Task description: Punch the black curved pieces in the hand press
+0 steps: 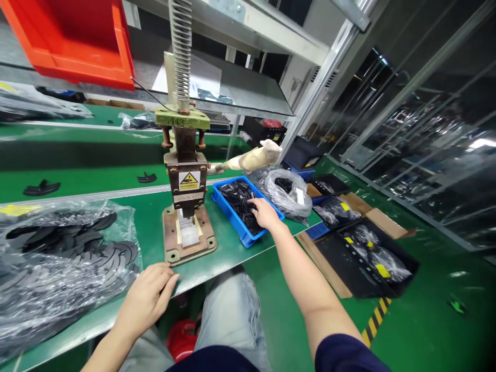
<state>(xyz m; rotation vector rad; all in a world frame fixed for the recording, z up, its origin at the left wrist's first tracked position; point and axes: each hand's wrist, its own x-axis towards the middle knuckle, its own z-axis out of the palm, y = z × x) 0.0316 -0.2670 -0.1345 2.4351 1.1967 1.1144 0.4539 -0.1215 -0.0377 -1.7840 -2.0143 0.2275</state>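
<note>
My right hand [264,212] reaches into a blue tray [235,228] full of small black parts [241,199]; its fingers are curled down among them, and what they grip is hidden. My left hand [148,297] rests at the front edge of the green bench [228,248], fingers together and bent, close to the rusty base of a hand press [186,178]. The press stands upright between both hands, with a yellow warning label and a cloth-wrapped lever [253,157] sticking out to the right.
A clear bag of flat curved black pieces [58,253] lies at the left. Another plastic bag [289,191] sits behind the blue tray. An orange bin [73,39] stands on the upper shelf. Cardboard boxes with bagged black parts [364,253] lie on the green floor at the right.
</note>
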